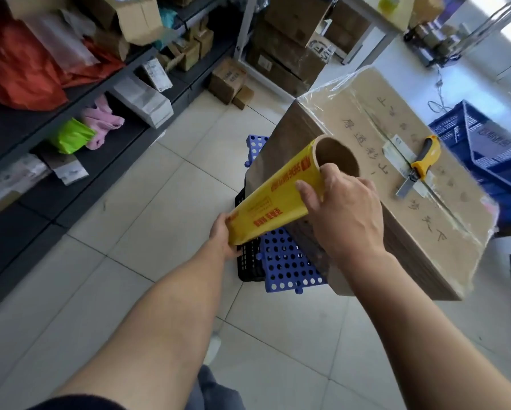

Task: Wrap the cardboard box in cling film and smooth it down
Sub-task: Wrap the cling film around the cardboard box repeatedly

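Both hands' fingers [306, 192] grip roll [280, 193] beside box [396, 161].

The roll [277, 193] hides most of the left hand [223, 235].

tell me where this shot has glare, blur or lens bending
Head view: daylight blows out the top right corner; glare streaks on the cling film over the cardboard box; shelves at left are soft and bowed by the wide lens; the roll and right hand are fairly sharp.
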{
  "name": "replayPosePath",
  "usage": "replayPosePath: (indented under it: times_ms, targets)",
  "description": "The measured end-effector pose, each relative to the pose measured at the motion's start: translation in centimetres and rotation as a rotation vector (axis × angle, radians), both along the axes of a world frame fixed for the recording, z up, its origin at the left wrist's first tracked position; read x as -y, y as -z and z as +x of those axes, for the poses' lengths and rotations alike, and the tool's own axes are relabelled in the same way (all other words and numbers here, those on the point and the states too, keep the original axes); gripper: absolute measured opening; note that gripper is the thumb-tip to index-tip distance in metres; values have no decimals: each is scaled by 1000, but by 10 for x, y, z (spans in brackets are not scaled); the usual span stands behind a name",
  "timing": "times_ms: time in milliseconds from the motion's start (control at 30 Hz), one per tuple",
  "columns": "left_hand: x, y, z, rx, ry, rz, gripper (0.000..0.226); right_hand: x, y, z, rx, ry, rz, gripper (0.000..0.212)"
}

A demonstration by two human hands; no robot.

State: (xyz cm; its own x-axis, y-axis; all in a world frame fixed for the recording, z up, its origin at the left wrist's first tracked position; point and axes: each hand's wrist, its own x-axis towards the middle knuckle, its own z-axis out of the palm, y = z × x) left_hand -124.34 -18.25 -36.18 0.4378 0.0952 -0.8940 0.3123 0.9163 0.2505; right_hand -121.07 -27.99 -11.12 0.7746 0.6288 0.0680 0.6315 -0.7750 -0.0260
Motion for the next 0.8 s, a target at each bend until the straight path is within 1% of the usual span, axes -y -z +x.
replayPosePath:
  times_ms: [133, 167, 267, 300, 367, 467, 500, 567, 600, 700, 733, 800]
  targets:
    - [-8, -6, -3, -29, 11, 20, 28, -6, -1, 1, -18, -6, -8, 38]
    - [-8, -3, -3, -34, 29, 35, 34, -5, 0, 1, -30, 0, -15, 40]
    - [-5, -2, -2, -21, 71, 59, 63, -1, 4, 0, -41, 30, -51, 45]
    - [-5, -2, -1, -3, 74, 62, 63, 1, 5, 1, -39, 39, -52, 45]
    - [-4, -1, -1, -3, 76, 56, 56, 5, 7, 2, -41, 65, -48, 45]
    - [0, -1, 1, 8, 79, 20, 56, 7, 8, -1, -38, 94, -17, 43]
    - [3, -3, 1, 10, 68, 6, 55, 8, 8, -2, -35, 102, 12, 38]
    - [10, -4, -2, 4, 42, -15, 52, 11, 9, -2, -16, 113, 57, 17]
    - [13, -4, -3, 6, 27, -22, 51, 12, 8, -1, -13, 116, 61, 21]
    - [24, -6, -10, 32, -41, -47, 45, 18, 7, 2, -35, 64, 36, 57]
    - [27, -3, -11, 43, -60, -59, 38, 21, 6, 4, -32, 44, 9, 64]
    - [34, -3, -14, 62, -91, -82, 20, 31, 6, 8, -36, 1, -29, 69]
